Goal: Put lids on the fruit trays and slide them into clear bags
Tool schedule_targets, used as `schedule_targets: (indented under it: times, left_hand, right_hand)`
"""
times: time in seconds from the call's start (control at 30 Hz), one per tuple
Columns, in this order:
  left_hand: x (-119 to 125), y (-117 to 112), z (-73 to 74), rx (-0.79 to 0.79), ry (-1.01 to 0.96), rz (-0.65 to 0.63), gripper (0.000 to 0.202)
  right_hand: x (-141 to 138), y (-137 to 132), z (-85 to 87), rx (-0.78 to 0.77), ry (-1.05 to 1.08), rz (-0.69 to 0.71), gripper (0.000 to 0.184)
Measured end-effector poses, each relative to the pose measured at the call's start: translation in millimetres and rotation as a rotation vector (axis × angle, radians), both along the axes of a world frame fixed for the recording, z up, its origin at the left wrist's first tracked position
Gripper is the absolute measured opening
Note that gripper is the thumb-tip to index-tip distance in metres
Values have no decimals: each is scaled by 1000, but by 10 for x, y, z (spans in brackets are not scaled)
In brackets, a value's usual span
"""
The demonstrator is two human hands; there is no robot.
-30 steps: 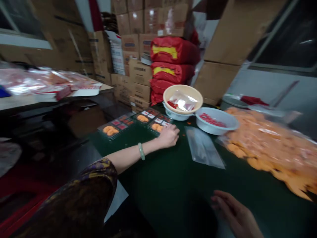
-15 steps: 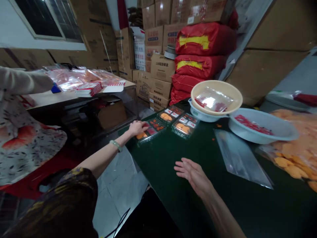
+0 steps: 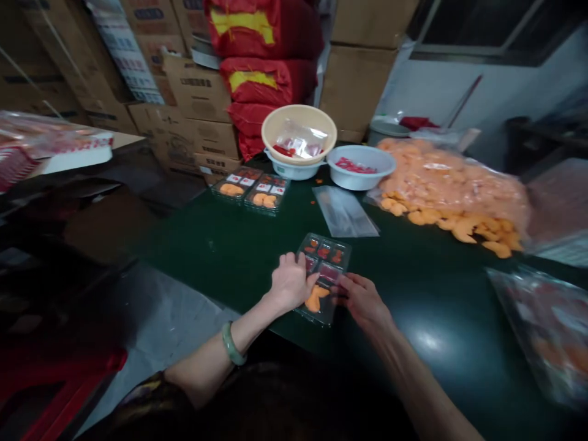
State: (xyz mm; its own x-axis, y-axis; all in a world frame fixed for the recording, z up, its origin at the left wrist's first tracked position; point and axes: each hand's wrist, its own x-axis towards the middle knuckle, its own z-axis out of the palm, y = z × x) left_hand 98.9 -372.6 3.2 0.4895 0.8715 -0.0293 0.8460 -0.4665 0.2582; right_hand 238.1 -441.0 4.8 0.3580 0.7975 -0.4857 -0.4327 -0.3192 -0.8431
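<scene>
A clear plastic tray [image 3: 327, 260] with orange pieces and small red packets lies on the dark green table [image 3: 239, 251] close to me. My left hand [image 3: 289, 283] grips its left edge, fingers curled over the lid. My right hand [image 3: 365, 300] pinches its right edge. Two more filled trays [image 3: 252, 188] lie side by side farther back on the left.
A beige bowl [image 3: 298, 131] with a clear bag rests on a white bowl; another white bowl [image 3: 361, 166] holds red packets. An empty clear bag [image 3: 344, 211] lies mid-table. A large heap of orange pieces [image 3: 452, 190] in plastic fills the right. Boxes and red sacks stand behind.
My left hand pulled one tray from the far left group toward me. My right hand came in and took its right edge. My head turned right and down.
</scene>
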Motion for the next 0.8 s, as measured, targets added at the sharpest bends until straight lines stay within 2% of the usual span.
schedule_targets:
  times: [0.1,0.23,0.33,0.43,0.5,0.53,0.6,0.67,0.8]
  left_hand:
    - [214,-129,-28,-13,-44,-56,55]
    - [326,-278,-37,-2,-80,-67,55]
    - [452,-210,50,-33,-57,-187,43]
    - [765,106,144,104,-11,-318,33]
    - [1050,393,142,255,56,-369,30]
    - [1190,535,117,278,81,-397,29]
    - [1420,783,33,272,119,-447,24]
    - [1551,971,-53,244,132,-488,21]
    - [1592,1218,-103,192,126,-524,23]
  right_hand:
    - [179,-123,-24,2,-9,-20,18]
    - [279,-232,-38,112,7,-76,25]
    - [478,-389,-50,170,22,-110,32]
    - [807,-633,-57,149,45,-188,35]
    - [1014,-813,-61,115,88,-243,35]
    - [1094,-897,-64,95,106,-274,36]
    - [1194,-1037,-74,56,122,-330,35]
    - [1225,-1125,-84,33,131,-344,33]
    - [1195,-1147,-86,41,160,-317,36]
